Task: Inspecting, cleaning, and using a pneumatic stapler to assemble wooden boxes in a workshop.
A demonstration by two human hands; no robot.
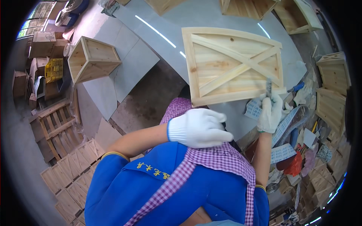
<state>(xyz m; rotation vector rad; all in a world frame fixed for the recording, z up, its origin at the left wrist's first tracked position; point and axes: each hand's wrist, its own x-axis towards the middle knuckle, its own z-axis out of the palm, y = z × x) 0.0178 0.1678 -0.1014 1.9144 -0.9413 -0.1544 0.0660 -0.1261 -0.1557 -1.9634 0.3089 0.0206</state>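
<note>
A pale wooden crate [222, 67] with crossed slats on its face lies on the grey work table in front of me. My right hand [270, 113], in a worn whitish glove, is at its lower right corner. Those fingers are closed around a slim grey tool [269, 87] whose tip reaches the crate's face; its exact kind is unclear. My left hand [200, 129], in a white knit glove with blue cuff trim, hovers before my chest, below the crate's near edge and apart from it. Its fingers are loosely bent and spread, with nothing visible in them.
Another wooden box [92, 60] stands on the grey table [135, 56] at left. More crates [332, 75] are at right and along the far edge. Printed sheets, cloths and a red bag [295, 164] clutter the right side. A pallet [58, 128] and a yellow basket [54, 69] sit at left.
</note>
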